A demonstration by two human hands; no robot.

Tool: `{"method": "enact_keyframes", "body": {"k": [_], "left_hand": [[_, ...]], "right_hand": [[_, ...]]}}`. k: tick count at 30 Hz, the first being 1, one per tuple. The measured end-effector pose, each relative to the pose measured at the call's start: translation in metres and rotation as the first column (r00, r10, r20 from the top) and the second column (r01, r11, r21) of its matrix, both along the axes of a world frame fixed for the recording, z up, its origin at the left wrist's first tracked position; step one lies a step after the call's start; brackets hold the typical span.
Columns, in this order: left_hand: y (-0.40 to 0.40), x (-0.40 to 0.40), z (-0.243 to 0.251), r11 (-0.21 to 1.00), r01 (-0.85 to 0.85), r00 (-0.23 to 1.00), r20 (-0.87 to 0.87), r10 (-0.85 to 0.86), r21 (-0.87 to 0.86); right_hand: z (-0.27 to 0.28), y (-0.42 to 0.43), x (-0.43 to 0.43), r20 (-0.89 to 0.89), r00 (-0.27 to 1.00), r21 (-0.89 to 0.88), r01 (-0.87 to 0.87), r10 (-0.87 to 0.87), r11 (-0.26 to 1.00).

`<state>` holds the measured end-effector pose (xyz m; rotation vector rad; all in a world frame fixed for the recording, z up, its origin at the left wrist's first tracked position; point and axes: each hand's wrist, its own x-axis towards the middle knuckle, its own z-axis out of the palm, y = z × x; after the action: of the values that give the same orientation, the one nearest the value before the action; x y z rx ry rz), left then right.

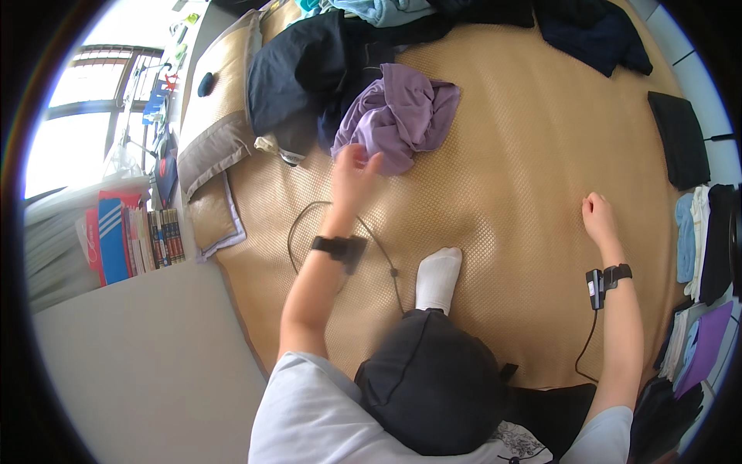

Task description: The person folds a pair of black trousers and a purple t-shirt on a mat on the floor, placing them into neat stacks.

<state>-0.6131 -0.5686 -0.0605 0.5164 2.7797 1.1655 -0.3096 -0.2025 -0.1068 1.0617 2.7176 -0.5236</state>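
A crumpled purple garment [406, 116] lies on the woven tan mat [522, 145] in front of me. My left hand [355, 177], slightly blurred, is at the garment's near edge. Its thumb and fingers are apart, and no cloth is visibly gripped; whether it touches the garment I cannot tell. Off to the right, my right hand [599, 219] is over the mat with its fingers curled in and nothing visible in them. Each wrist wears a black strapped device, the left one [341, 249] and the right one [603, 283].
Dark clothes [301, 69] are heaped behind the purple garment, beside a pillow [226, 87]. A folded black garment [679, 139] and stacks of folded clothes [704, 243] line the right edge. A thin cable [377, 246] crosses the mat near my white-socked foot [439, 278]. Books [139, 238] stand left.
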Motion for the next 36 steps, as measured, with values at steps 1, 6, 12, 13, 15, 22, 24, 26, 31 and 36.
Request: {"method": "enact_keyframes", "body": {"k": [1, 6, 12, 13, 15, 22, 24, 26, 31, 36], "left_hand": [[0.015, 0.005, -0.003, 0.999, 0.045, 0.997, -0.059, -0.046, -0.004], [0.101, 0.056, -0.020, 0.950, 0.261, 0.962, -0.132, -0.240, 0.173], [0.178, 0.153, 0.007, 0.635, 0.660, 0.687, 0.018, -0.726, 0.402], [0.191, 0.169, 0.011, 0.534, 0.715, 0.600, -0.005, -0.800, 0.451], [0.208, 0.195, 0.027, 0.389, 0.782, 0.475, -0.061, -0.878, 0.487], [0.262, 0.162, 0.051, 0.004, 1.000, -0.004, -0.412, -0.911, -0.019], [0.271, 0.135, 0.042, 0.049, 0.982, -0.010, -0.306, -0.952, -0.184], [0.277, 0.133, 0.049, 0.111, 0.907, 0.033, -0.195, -0.980, -0.407], [0.315, 0.141, 0.025, -0.001, 0.562, -0.060, -0.039, -0.997, -0.827], [0.367, 0.178, 0.006, 0.166, 0.690, 0.151, -0.084, -0.985, -0.704]], "right_hand": [[0.002, -0.004, 0.002, -0.036, 0.999, -0.052, 0.024, -0.026, 0.998], [0.010, -0.007, 0.016, -0.081, 0.997, -0.145, -0.007, -0.004, 0.989], [0.042, -0.047, -0.014, -0.099, 0.994, -0.467, -0.091, 0.050, 0.880], [0.033, -0.046, -0.010, -0.174, 0.973, -0.454, -0.214, 0.149, 0.865], [0.027, -0.037, 0.007, -0.235, 0.947, -0.428, -0.303, 0.219, 0.851], [0.041, 0.014, 0.074, -0.385, 0.715, -0.603, 0.284, -0.584, 0.745], [0.052, 0.036, 0.098, -0.341, 0.542, -0.714, 0.383, -0.768, 0.586], [0.048, 0.062, 0.138, -0.274, 0.581, -0.601, 0.519, -0.766, 0.608], [0.018, 0.100, 0.229, -0.430, 0.480, -0.187, 0.781, -0.765, 0.596], [0.040, 0.084, 0.228, -0.520, 0.678, 0.114, 0.658, -0.519, 0.744]]}}
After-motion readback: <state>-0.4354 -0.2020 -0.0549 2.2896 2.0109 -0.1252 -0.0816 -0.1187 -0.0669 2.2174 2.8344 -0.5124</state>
